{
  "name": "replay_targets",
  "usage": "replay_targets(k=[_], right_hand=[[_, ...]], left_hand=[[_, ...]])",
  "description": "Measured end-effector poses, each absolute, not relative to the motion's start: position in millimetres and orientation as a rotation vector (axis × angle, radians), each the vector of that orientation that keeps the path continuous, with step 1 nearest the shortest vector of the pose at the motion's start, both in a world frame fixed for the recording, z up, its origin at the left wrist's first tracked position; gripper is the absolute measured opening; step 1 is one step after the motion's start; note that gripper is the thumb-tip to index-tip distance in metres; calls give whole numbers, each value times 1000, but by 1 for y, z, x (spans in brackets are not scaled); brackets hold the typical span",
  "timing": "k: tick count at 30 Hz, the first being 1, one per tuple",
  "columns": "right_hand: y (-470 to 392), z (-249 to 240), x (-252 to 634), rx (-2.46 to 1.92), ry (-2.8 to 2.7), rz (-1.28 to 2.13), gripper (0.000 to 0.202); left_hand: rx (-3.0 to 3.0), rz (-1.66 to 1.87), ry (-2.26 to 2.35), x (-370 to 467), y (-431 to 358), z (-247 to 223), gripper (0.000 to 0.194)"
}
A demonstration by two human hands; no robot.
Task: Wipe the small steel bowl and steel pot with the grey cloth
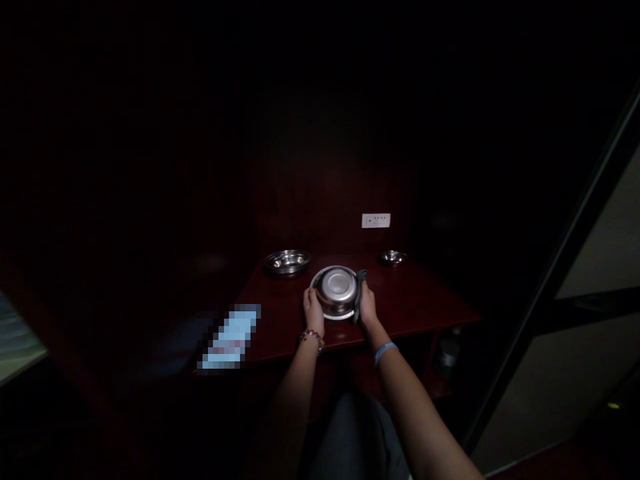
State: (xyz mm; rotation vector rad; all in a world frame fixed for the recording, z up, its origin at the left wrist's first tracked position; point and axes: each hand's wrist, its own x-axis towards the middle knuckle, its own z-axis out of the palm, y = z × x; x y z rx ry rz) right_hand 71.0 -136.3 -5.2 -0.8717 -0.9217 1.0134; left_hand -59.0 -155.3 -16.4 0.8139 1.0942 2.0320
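Observation:
A shiny steel bowl [339, 285] is held upside down over the front part of the dark red desk, its flat base facing up. My left hand [313, 312] grips the bowl's rim on the left side. On the right side, my right hand [367, 303] is closed around a dark grey cloth [360, 293] and presses it against the rim. Whether the bowl touches the desk I cannot tell.
The desk [425, 297] carries a wide steel dish or stack [287, 261] at the back left and a small steel bowl [393, 257] at the back right. A pixelated bright rectangle [233, 337] is at the left edge. A white socket [376, 221] is on the wall.

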Motion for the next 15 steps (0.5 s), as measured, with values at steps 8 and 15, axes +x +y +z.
replay_targets(k=[8, 15], right_hand=[[-138, -3, 70, -850, -909, 1041, 56], [-144, 1, 70, -792, -852, 1068, 50]], left_hand=[[823, 2038, 1087, -60, -155, -17, 30], [840, 2039, 1082, -61, -153, -18, 32]])
